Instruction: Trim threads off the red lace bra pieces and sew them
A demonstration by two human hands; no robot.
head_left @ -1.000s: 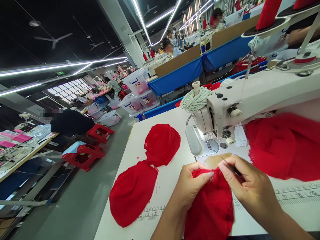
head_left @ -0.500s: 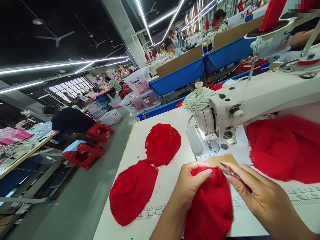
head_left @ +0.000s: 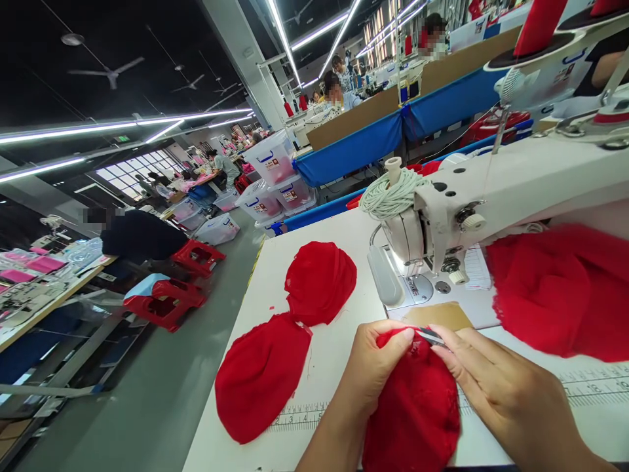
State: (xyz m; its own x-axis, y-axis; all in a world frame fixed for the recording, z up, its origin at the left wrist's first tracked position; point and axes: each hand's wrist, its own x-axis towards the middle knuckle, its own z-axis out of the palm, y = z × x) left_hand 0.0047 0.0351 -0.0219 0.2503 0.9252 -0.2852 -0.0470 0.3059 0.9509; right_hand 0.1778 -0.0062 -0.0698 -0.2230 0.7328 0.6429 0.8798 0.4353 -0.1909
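My left hand (head_left: 374,359) pinches the top edge of a red fabric piece (head_left: 413,410) between thumb and fingers. The piece hangs down over the table's front. In my right hand (head_left: 498,373) are small metal thread snips (head_left: 431,336), their blades at the fabric's top edge beside my left thumb; the grip part is hidden by my fingers. Two more red fabric pieces lie to the left, one nearer (head_left: 260,380) and one farther (head_left: 320,283). Just beyond my hands stands a white sewing machine (head_left: 521,190).
More red cloth (head_left: 565,295) lies under the machine arm at right. A tan card (head_left: 445,316) rests by the needle plate, and a ruler strip (head_left: 295,417) runs along the white table (head_left: 275,262). Red stools (head_left: 164,301), plastic bins (head_left: 270,160) and other people are farther off.
The snips' blades have closed together and moved slightly left onto the fabric edge, with my right fingers drawn in. My left hand keeps its pinch on the fabric.
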